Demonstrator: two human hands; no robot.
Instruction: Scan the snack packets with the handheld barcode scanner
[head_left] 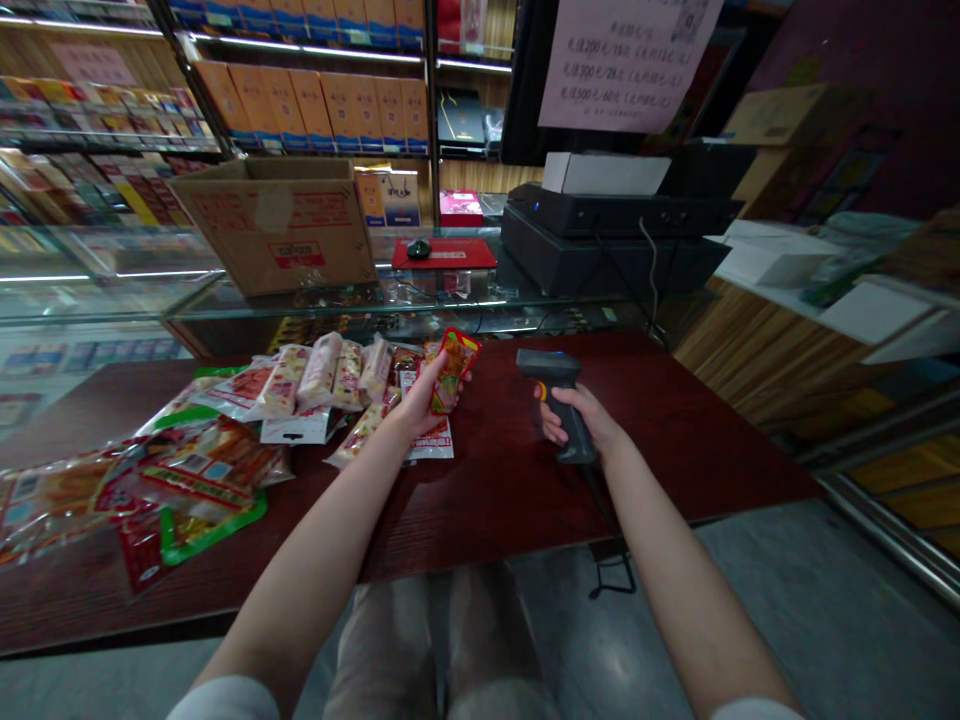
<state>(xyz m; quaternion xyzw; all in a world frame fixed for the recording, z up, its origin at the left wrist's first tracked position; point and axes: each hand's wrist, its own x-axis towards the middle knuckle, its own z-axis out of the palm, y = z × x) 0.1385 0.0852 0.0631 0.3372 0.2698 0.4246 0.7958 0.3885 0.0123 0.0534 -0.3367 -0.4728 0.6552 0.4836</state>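
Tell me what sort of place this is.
Probably a shop, at its checkout: the right hand holds a scanner, snack packs lie on the table, and boxes line the shelves behind.

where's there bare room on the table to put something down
Widest: the tabletop right of the scanner and right hand, out to its right edge. A narrower gap lies between the packet in the left hand and the scanner. Crowded: the left side, heaped with snack packs.

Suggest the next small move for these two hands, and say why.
Probably bring the scanner closer to the packet: the right hand grips the scanner with its head toward the packet, the left hand holds the packet up, and a gap separates them.
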